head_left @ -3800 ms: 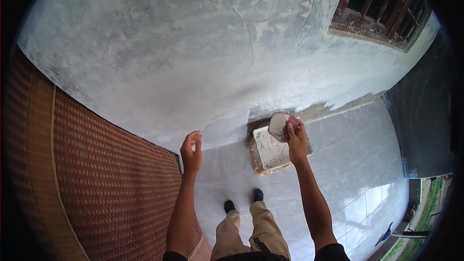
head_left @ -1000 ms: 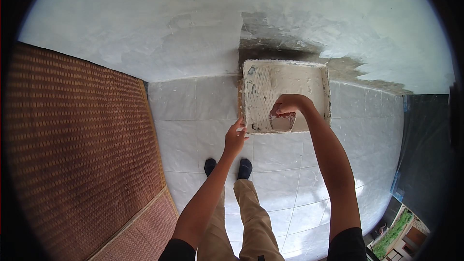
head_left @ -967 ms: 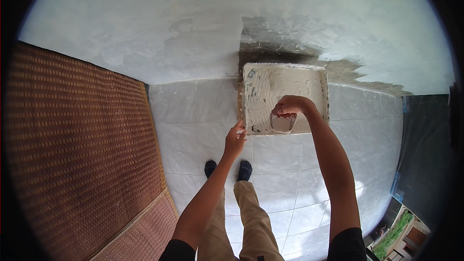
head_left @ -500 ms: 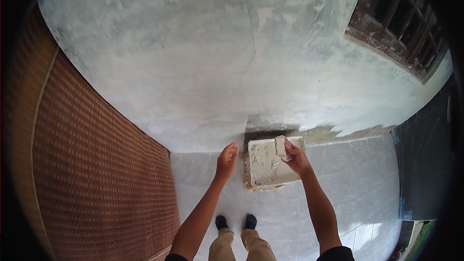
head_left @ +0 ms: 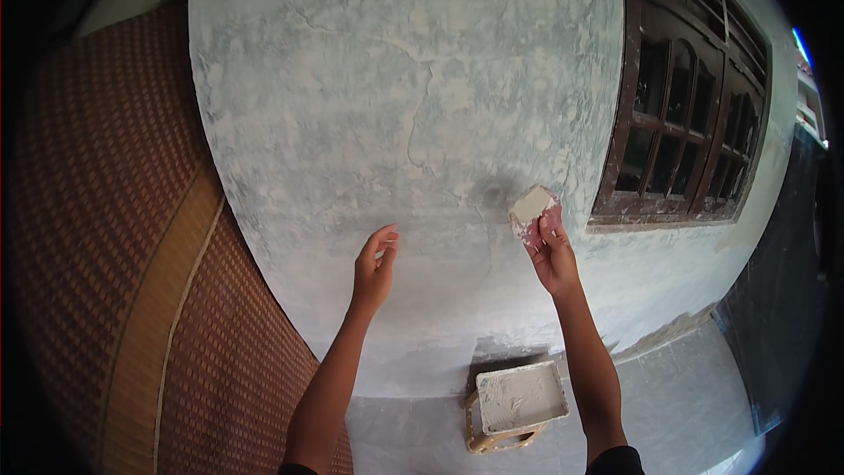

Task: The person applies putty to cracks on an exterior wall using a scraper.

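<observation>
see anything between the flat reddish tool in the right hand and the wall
Nothing visible stands between the flat reddish tool and the wall: the left hand is off to the left, and the tray sits below.

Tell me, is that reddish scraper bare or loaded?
Loaded: pale paste covers much of the visible face of the reddish scraper held in the right hand.

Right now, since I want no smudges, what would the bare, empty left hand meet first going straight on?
The left hand would probably meet the patchy grey-white wall first; how far off is unclear.
</observation>
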`<state>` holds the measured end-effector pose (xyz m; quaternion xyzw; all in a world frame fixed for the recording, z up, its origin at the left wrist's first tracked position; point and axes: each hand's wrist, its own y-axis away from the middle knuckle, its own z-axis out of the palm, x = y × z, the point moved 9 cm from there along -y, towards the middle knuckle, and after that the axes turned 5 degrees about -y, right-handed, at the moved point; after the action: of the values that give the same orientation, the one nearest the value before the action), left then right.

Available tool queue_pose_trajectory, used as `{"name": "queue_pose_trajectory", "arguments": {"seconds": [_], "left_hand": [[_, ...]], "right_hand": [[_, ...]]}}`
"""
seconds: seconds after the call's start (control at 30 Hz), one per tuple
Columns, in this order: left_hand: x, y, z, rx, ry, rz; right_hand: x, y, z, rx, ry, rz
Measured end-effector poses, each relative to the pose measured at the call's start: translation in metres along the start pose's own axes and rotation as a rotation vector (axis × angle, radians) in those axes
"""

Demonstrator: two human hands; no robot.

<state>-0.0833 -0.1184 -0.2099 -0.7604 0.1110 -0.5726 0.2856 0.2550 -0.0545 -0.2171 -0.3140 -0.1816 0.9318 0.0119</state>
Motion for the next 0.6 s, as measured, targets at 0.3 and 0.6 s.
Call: {"name": "queue_pose_trajectory", "arguments": {"seconds": [0.3,0.6], "left_hand": [[0.135,-0.096,-0.071,0.111,-0.144,0.304],[0.223,-0.172,-0.085,0.239,-0.286,0.577]], "right_hand": [[-0.096,-0.083,0.178,-0.148,0.116,-0.320],[-0.173,-0.137,0.311,-0.384,0.629,-0.783]]}}
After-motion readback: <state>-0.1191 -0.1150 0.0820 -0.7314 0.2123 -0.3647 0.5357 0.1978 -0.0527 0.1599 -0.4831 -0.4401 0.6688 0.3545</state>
